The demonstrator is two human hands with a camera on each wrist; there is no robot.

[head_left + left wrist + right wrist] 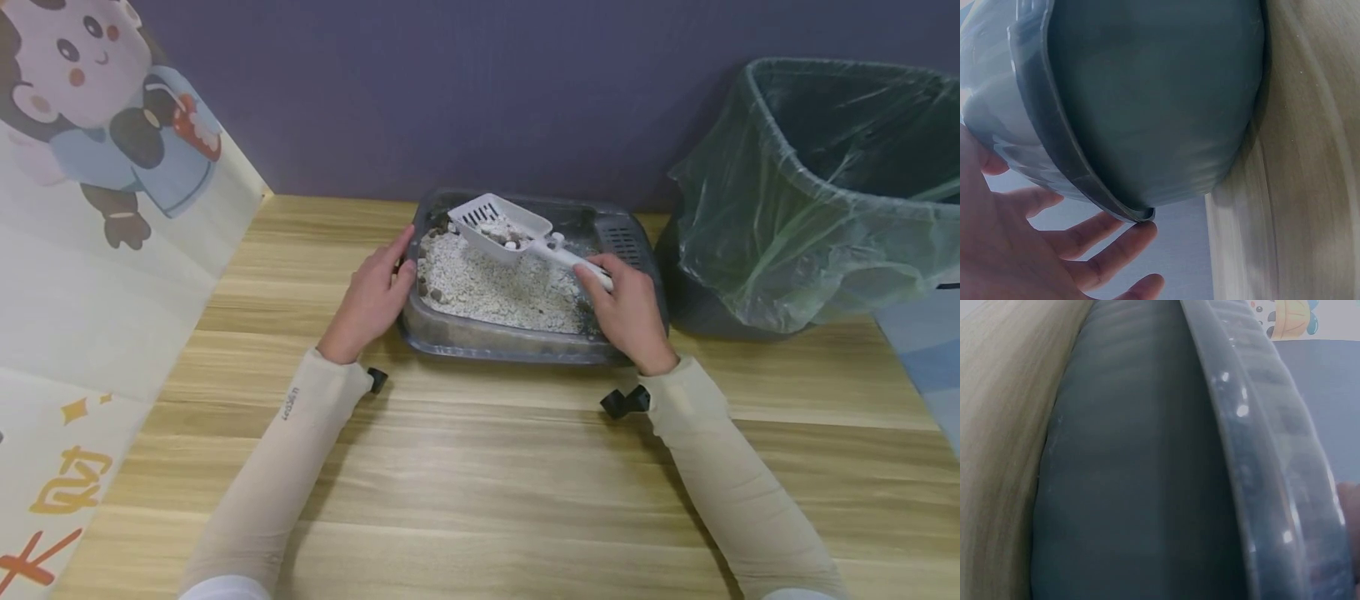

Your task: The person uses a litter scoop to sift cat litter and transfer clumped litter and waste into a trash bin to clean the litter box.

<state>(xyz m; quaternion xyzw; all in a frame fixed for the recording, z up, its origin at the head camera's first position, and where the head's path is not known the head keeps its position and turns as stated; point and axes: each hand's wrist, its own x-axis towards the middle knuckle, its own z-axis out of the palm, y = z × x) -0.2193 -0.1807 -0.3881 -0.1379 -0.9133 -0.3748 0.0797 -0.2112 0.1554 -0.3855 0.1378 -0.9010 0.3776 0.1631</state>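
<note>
Gripping filled scoop (542,249) in R hand (628,310), over litter tray (517,342) twd its 11 o'clock, w/ L hand (372,293) laid fingers-straight on 9 o'clock rim: prob midway, w/ load (501,237) to empty & dark clumps (436,294) left in litter (480,283) at 9 o'clock.

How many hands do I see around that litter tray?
2: the left hand touches the tray at its left side; the right hand holds a scoop over the litter.
</note>
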